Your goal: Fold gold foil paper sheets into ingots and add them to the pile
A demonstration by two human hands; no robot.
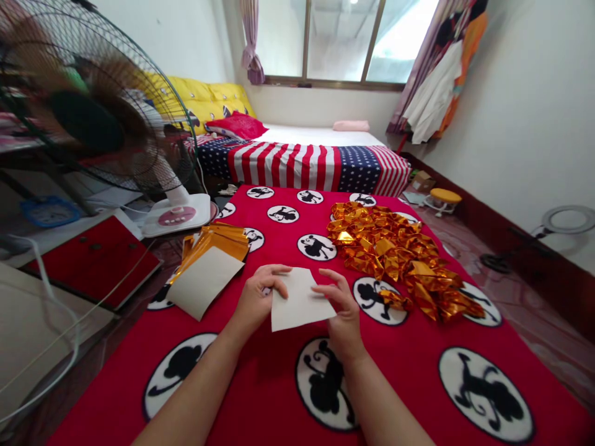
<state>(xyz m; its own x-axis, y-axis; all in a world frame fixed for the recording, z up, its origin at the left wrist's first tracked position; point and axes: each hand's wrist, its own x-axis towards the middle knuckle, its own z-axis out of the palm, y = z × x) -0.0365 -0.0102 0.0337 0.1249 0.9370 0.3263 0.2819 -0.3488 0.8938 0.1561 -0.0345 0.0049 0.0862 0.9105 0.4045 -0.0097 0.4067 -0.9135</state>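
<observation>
A pale sheet of paper point(297, 310) is held above the red cloth, its whitish side facing up. My left hand point(263, 291) grips its left edge between thumb and fingers. On the opposite side, my right hand point(343, 306) holds the sheet's right edge, fingers bent over it. To the left lies a stack of gold foil paper point(223, 238), with a larger pale sheet point(207, 282) on top at an angle. Right of my hands is a heap of shiny folded gold foil pieces point(381, 238), and one small folded piece point(393, 298) lies apart from it.
The red cloth point(260, 378) with black figures in white circles covers the table. A fan point(88, 118) on a white base point(179, 214) stands at the left. Behind are a bed point(297, 164) and windows. On the right floor are a yellow stool point(444, 197) and a ring-shaped stand point(569, 220).
</observation>
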